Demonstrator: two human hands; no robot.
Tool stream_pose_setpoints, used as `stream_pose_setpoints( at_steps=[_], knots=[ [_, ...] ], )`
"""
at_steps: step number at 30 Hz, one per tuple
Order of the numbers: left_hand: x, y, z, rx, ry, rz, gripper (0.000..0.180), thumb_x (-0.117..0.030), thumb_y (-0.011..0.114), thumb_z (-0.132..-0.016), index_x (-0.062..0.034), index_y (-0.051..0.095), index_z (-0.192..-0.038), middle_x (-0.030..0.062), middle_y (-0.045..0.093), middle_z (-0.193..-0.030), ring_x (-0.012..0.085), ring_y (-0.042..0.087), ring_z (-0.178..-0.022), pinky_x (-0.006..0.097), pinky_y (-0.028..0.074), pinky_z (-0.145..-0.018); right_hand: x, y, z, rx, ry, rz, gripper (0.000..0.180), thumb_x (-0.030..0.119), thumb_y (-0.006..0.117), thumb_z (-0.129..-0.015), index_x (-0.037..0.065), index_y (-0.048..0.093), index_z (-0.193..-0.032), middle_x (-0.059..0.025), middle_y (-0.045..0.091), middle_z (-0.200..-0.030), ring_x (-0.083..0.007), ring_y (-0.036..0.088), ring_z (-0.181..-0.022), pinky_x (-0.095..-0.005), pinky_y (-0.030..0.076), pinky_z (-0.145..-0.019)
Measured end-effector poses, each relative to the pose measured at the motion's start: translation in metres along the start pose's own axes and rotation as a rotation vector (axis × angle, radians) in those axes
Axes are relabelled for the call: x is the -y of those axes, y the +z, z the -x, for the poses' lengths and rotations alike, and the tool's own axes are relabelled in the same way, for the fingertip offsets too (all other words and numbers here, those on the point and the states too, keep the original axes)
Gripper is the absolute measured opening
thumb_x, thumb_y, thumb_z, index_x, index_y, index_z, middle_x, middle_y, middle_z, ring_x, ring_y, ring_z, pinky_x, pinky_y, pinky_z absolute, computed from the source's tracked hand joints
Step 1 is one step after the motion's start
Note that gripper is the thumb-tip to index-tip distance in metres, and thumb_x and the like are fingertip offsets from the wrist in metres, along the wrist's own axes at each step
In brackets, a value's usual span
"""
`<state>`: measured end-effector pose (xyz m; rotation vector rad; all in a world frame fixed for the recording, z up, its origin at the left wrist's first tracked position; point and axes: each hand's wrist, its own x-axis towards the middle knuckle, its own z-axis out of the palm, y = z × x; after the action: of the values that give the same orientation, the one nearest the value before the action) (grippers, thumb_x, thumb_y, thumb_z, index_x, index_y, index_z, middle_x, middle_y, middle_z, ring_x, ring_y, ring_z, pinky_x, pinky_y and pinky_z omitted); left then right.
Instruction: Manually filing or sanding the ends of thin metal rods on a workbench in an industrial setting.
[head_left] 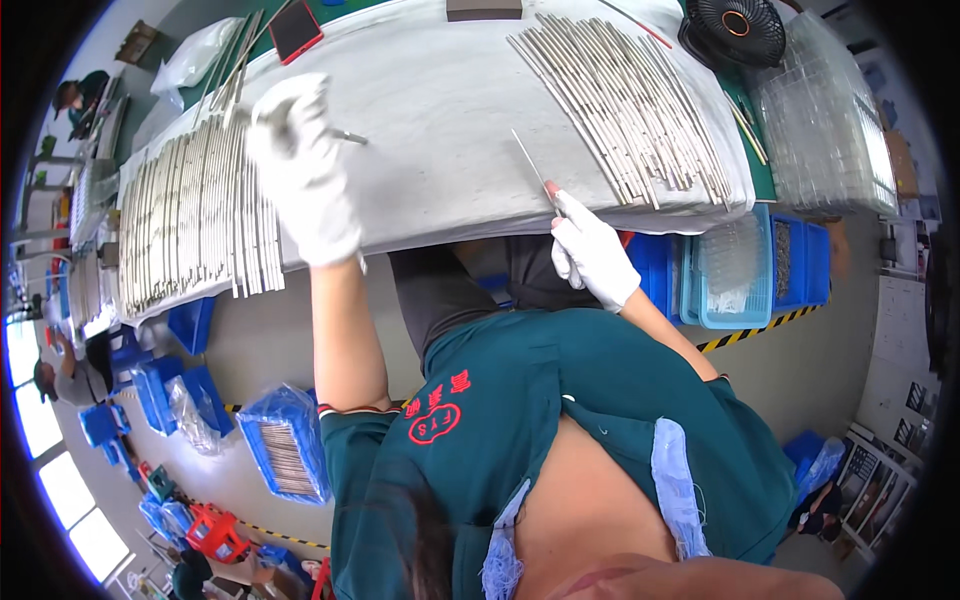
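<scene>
My left hand (305, 180), in a white glove and blurred by motion, is raised beside the left rows of slim metal rods (180, 215). The end of a short grey metal rod (348, 136) sticks out from its right side; the fingers seem closed on it, though blur hides the grip. Near the table's front edge, my gloved right hand (597, 250) pinches a thin metal needle-like rod (530, 157), its tip pointing away and to the left. One fingertip is bare of the glove. To its right, more metal rods (625, 110) lie side by side in a slanted bundle.
White cloth (440, 90) covers the green table. At the back are a phone-like dark device (295, 32), a brown box (484, 9) and a black fan (735, 30). Clear plastic trays (825, 120) stack at right. Blue bins (800, 262) stand below; a plastic-lined crate (285, 445) sits on the floor.
</scene>
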<state>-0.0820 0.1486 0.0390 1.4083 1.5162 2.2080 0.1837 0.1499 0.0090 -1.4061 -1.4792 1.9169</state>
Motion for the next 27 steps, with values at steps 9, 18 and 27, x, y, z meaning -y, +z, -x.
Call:
stream_pose_setpoints(
  at_steps=[9, 18, 27],
  knots=[
    [-0.056, 0.025, 0.031, 0.423, -0.902, 0.115, 0.019, -0.015, 0.048, -0.093, -0.0014, 0.058, -0.102, -0.0027, 0.049, -0.065, 0.0024, 0.037, -0.050, 0.018, 0.029, -0.046, 0.017, -0.038, 0.018, -0.274, -0.213, -0.102, 0.048, 0.019, 0.042, -0.095, 0.001, 0.032, -0.139, 0.0026, 0.042, -0.051, -0.0037, 0.032, -0.040, -0.0184, 0.027, -0.039],
    [-0.023, 0.006, 0.129, 0.521, -1.596, 0.391, 0.031, -0.024, 0.049, -0.093, 0.0008, 0.054, -0.111, 0.0040, 0.059, -0.072, 0.0074, 0.050, -0.046, 0.018, 0.039, -0.035, 0.000, -0.036, 0.010, -0.013, -0.176, 0.809, 0.048, 0.029, 0.049, -0.090, 0.029, 0.038, -0.137, -0.0074, 0.051, -0.049, -0.0226, 0.054, -0.045, -0.0333, 0.046, -0.049],
    [-0.030, 0.007, 0.110, 0.520, -1.620, 0.303, 0.029, -0.023, 0.054, -0.090, -0.0080, 0.059, -0.115, -0.0026, 0.047, -0.055, 0.0014, 0.030, -0.037, 0.018, 0.021, -0.033, -0.021, -0.039, 0.005, -0.205, -0.725, 1.352, 0.048, 0.023, 0.051, -0.088, 0.031, 0.043, -0.134, -0.0037, 0.052, -0.052, -0.0221, 0.051, -0.043, -0.0342, 0.042, -0.043]
  ],
)
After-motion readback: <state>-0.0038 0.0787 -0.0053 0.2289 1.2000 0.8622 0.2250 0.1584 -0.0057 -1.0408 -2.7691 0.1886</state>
